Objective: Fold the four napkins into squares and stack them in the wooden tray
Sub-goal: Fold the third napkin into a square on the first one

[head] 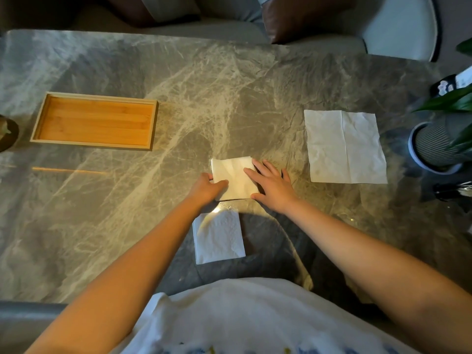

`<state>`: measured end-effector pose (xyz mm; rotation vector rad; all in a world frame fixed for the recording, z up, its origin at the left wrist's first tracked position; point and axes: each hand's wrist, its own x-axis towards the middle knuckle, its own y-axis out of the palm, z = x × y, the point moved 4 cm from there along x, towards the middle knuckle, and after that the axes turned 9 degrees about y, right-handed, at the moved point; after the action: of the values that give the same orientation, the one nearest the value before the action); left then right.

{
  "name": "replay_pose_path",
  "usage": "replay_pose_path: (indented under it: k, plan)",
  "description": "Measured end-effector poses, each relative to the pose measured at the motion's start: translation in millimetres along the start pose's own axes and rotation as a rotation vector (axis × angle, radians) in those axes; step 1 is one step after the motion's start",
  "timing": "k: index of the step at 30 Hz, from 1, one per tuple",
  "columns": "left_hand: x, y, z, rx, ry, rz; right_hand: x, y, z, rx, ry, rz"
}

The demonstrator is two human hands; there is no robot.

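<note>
The napkin (233, 177) in hand lies folded near the middle of the marble surface (127, 213), and both hands are on it. The left hand (205, 187) pinches its near left corner, thumb on top and the other fingers apparently curled under the edge. The right hand (273, 186) lies flat and spread, fingers pressing the right side of the napkin, gripping nothing. The two hands are close together with only the napkin between them.

Nearer the person, just below the left wrist, a second folded napkin (218, 237) rests on the surface, apart from the first. Off to the right lies an unfolded napkin (344, 146), flat with its creases showing; I cannot tell whether more than one sheet is stacked there. Well to the left stands the wooden tray (38, 118), with nothing in it. A ribbed plant pot (431, 146) sits just beside the unfolded napkin.

By my judgement this fold is being pressed or is about to be lifted, with no stacking done yet. The paper is thin and limp, so lifting it by one corner could let the fold fall open or leave it skewed. The glossy surface may let the napkin slide under the pressing palm. An arm swinging toward the tray could also brush the near folded napkin out of shape.
</note>
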<state>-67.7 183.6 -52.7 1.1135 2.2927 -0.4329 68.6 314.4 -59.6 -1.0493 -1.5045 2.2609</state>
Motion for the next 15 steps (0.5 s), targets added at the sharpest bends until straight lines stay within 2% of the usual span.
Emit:
replay_pose_path:
  k: [3, 6, 10, 15]
  plan:
    - [-1, 4, -4, -0.089, -0.011, 0.023, 0, -1, 1, 0.001, -0.002, 0.001]
    - [2, 0, -10, 0.164, 0.077, -0.033, -1, -1, 2, 0.002, 0.001, 0.006]
    - [8, -2, -16, 0.325, 0.129, -0.039, -1, -2, 2, 0.023, -0.002, 0.006]
    - [6, -4, -19, 0.339, 0.168, -0.027, -3, 1, 4, 0.108, 0.02, 0.022]
